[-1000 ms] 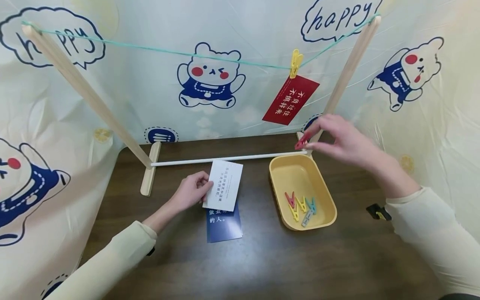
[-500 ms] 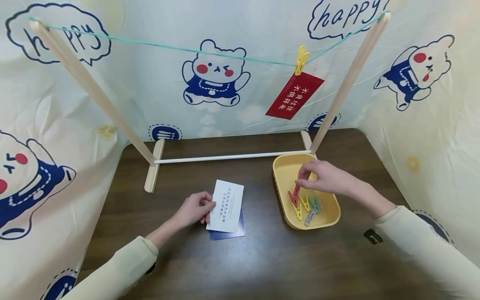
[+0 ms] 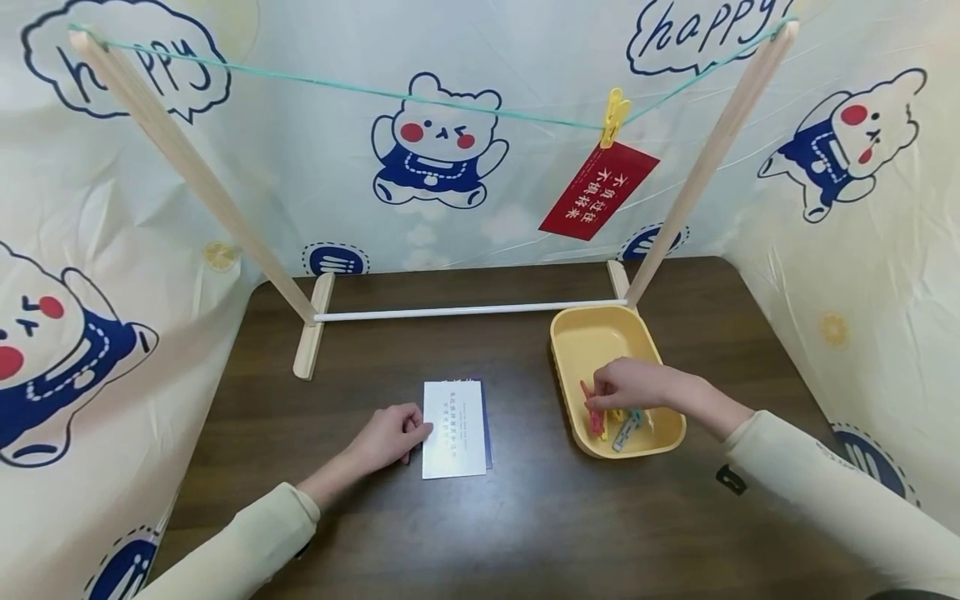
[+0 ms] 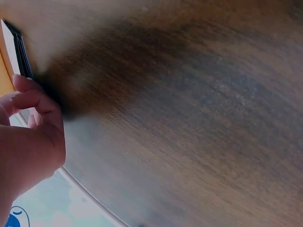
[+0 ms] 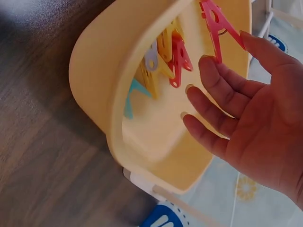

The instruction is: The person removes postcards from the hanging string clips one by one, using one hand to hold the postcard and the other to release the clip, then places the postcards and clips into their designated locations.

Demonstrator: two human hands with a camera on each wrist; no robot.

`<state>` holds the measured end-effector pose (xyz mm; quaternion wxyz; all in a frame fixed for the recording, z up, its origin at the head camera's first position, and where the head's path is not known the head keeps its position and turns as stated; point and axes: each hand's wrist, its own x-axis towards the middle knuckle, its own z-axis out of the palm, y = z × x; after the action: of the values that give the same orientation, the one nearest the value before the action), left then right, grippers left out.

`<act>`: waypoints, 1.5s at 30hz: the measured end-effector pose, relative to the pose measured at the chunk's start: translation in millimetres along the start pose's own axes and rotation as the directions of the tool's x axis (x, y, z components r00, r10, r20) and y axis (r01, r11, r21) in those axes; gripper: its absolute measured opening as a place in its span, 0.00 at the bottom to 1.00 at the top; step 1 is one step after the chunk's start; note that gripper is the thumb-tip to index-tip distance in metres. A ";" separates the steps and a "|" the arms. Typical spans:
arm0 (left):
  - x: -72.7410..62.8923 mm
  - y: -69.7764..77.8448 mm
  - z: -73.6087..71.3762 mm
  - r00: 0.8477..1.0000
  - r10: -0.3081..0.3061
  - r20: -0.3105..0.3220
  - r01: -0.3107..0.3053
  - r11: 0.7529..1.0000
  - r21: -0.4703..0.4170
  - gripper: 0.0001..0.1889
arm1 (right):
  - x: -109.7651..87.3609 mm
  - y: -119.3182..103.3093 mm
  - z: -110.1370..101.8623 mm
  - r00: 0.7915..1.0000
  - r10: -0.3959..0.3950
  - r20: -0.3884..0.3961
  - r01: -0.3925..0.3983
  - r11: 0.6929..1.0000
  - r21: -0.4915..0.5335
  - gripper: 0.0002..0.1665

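My left hand [image 3: 387, 437] rests at the left edge of a white printed card [image 3: 453, 429], fingers loosely bent and thumb tip right at the border. The card lies over a dark blue card [image 3: 488, 433], of which a strip shows at the right. In the left wrist view fingertips meet the corner of the stacked cards [image 4: 13, 49]. My right hand [image 3: 630, 382] is over a yellow tray [image 3: 671, 437]. In the right wrist view its thumb and forefinger pinch a red clothespin [image 5: 209, 21] by the handles. Inside the tray lie another red clothespin [image 5: 179, 59] and several yellow, teal and grey ones.
Two slanted wooden posts [image 3: 187, 167] carry a teal string [image 3: 330, 84], with a white rod [image 3: 465, 311] between their feet. A yellow clothespin [image 3: 615, 117] holds a red card [image 3: 600, 192] on the string. Printed sheeting surrounds the brown table [image 3: 540, 533].
My right hand has moved from near the right post down into the tray, still pinching a red clothespin. My left hand has lowered the white card onto the blue one and straightened it.
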<state>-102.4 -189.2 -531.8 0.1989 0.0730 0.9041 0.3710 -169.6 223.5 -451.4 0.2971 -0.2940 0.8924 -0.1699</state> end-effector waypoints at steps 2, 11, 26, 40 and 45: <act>2.2 1.4 0.3 1.000 0.002 -0.001 -0.002 1.000 -0.001 0.12 | 1.1 0.5 1.9 1.000 0.003 0.002 -0.003 1.000 -0.020 0.17; 10.4 5.9 1.7 1.000 0.004 0.005 -0.004 1.000 -0.005 0.12 | -1.3 3.2 -1.0 0.996 0.071 0.045 -0.069 0.997 -0.034 0.20; 15.1 10.3 3.2 0.999 0.028 0.022 -0.028 1.000 0.001 0.11 | -23.9 8.6 -9.6 0.994 0.102 0.050 -0.100 0.994 -0.038 0.14; 37.2 72.6 -19.2 0.957 0.265 -0.116 -0.224 0.933 0.283 0.06 | -67.8 -19.5 -88.7 0.959 -0.020 -0.282 -0.037 0.980 -0.195 0.10; 43.5 110.0 -28.5 0.880 0.456 -0.131 -0.383 0.847 0.369 0.05 | -77.4 -44.6 -130.0 0.925 -0.077 -0.373 -0.022 0.967 -0.255 0.07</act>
<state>-155.6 -116.8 -449.6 -0.0011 0.2620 0.9312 0.2536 -182.3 254.4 -297.3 0.0760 -0.3037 0.9431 -0.1121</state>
